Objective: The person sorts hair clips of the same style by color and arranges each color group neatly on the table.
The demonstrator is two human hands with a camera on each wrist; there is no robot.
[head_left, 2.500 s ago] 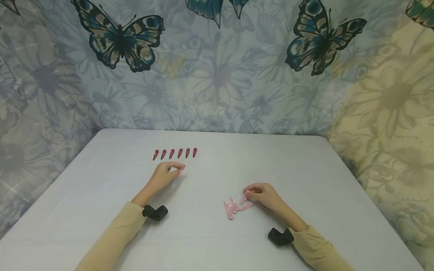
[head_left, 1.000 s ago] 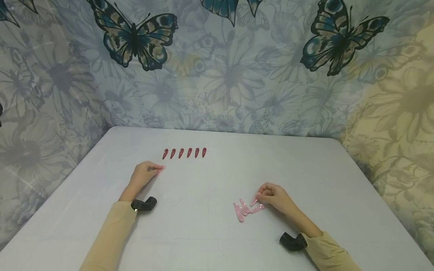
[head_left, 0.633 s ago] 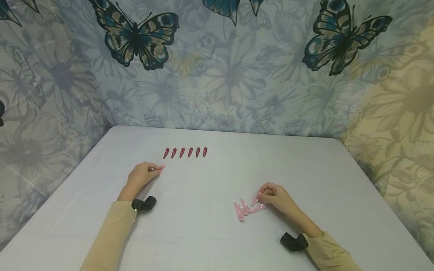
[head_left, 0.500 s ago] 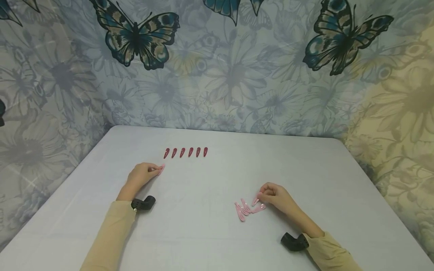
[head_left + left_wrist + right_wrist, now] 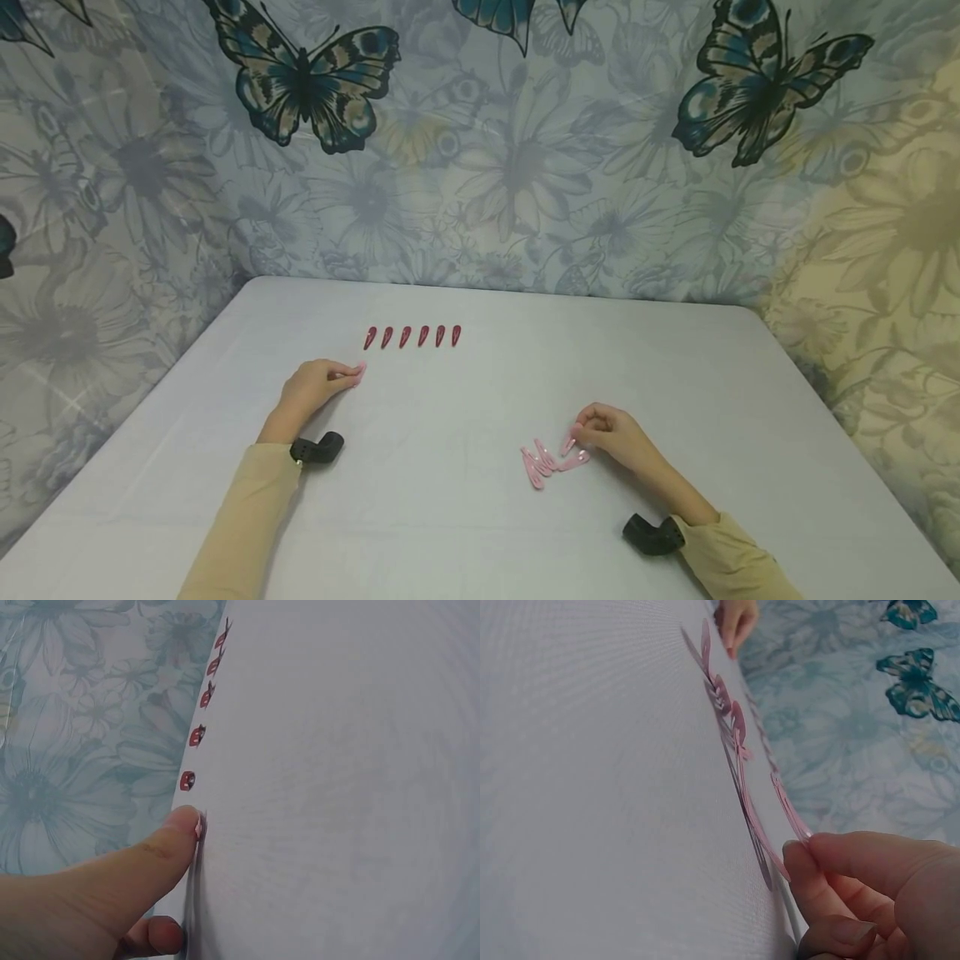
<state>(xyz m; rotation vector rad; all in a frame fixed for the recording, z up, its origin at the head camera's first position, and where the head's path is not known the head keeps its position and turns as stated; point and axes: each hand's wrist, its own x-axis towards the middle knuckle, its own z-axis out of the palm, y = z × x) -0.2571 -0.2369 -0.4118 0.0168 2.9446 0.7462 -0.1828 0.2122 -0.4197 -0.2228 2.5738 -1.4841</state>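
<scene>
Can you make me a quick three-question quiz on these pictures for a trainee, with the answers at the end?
1. How many red hair clips lie in the row?
2. True or false: the left hand is holding one of the red hair clips.
3. Where do the loose pink hair clips lie?
A: beyond the red hair clips
B: beside the right hand
C: beside the left hand

Key:
1. Six.
2. False; it pinches a pink hair clip.
3. B.
</scene>
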